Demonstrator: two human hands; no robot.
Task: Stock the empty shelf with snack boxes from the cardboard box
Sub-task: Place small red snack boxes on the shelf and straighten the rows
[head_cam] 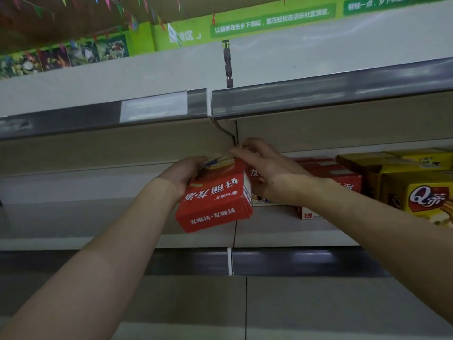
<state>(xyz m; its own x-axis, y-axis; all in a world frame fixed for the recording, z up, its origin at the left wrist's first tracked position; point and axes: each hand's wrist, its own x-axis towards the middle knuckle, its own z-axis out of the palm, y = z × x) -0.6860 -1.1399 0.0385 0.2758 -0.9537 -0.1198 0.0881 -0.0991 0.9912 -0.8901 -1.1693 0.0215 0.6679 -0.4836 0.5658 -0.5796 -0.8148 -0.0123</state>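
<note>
Red cardboard snack box (215, 197) with white Chinese lettering hangs tilted and upside down just above the pale grey metal shelf (98, 217), near the seam between two shelf sections. The left hand (183, 173) wraps its grip around the box's left side and far end. The right hand (264, 168) pinches the box's upper far corner. Just right, more red boxes (328, 173) lie stacked on the shelf, beside yellow boxes (416, 190).

A shop aisle: long metal shelves (318, 234) with price-label strips (152, 107), boxed snacks (416, 192), green wall signs (272, 20) and coloured bunting (117, 6).
</note>
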